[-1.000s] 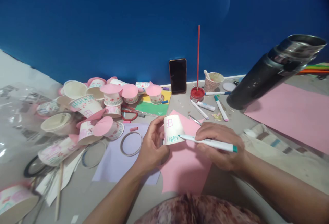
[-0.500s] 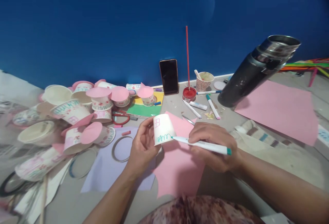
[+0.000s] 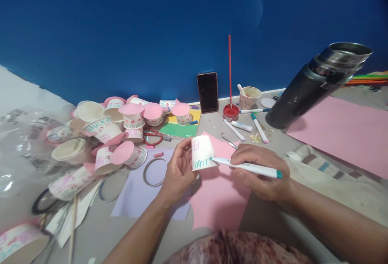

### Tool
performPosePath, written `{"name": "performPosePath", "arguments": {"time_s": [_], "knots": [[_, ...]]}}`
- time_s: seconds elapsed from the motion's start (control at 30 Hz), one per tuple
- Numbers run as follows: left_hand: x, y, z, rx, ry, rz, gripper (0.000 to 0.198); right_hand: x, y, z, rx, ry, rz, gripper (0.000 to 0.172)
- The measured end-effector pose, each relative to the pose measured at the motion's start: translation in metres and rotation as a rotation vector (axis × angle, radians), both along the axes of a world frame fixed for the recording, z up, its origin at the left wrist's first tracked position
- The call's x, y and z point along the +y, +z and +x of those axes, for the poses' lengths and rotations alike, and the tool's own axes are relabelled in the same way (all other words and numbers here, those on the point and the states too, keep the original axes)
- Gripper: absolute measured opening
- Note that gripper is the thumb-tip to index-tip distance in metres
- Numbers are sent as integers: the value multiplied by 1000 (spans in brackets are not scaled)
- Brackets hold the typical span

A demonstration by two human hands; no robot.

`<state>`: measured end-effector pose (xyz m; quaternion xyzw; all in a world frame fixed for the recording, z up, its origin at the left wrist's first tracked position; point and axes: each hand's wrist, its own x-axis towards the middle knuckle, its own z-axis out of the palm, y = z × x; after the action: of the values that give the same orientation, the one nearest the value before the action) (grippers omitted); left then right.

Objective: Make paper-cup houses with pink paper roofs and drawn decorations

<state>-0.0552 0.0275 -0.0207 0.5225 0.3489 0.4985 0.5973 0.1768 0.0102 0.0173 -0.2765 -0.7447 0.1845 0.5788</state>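
My left hand (image 3: 182, 165) is closed around the side of a white paper cup (image 3: 202, 147). The cup is tipped a little and bears a pink window drawing and a wavy green line along its lower part. Between the fingers of my right hand (image 3: 263, 171) is a white marker (image 3: 251, 168) with a green end, its tip touching the cup at the right end of the green line. Below both hands lies a cut sheet of pink paper (image 3: 221, 203), partly over a lilac sheet (image 3: 133, 199).
Decorated paper cups (image 3: 104, 130) with pink paper pieces crowd the left. A phone (image 3: 207, 92) leans on the blue wall beside a red paint pot (image 3: 230, 112). Several markers (image 3: 234, 130) lie behind my right hand. A tall black flask (image 3: 303, 86) stands at the right.
The view has turned slightly left, so everything sits further right in the picture. The green line has grown a little, with the marker tip still on the cup.
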Motion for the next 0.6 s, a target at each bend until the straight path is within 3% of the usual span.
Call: {"name": "performPosePath", "arguments": {"time_s": [0.37, 0.6], "knots": [[-2, 5, 1, 6, 5, -23, 73, -3, 3, 5, -41, 132, -47, 18], [-5, 6, 5, 60, 19, 31, 70, -4, -2, 4, -35, 66, -46, 23]]}}
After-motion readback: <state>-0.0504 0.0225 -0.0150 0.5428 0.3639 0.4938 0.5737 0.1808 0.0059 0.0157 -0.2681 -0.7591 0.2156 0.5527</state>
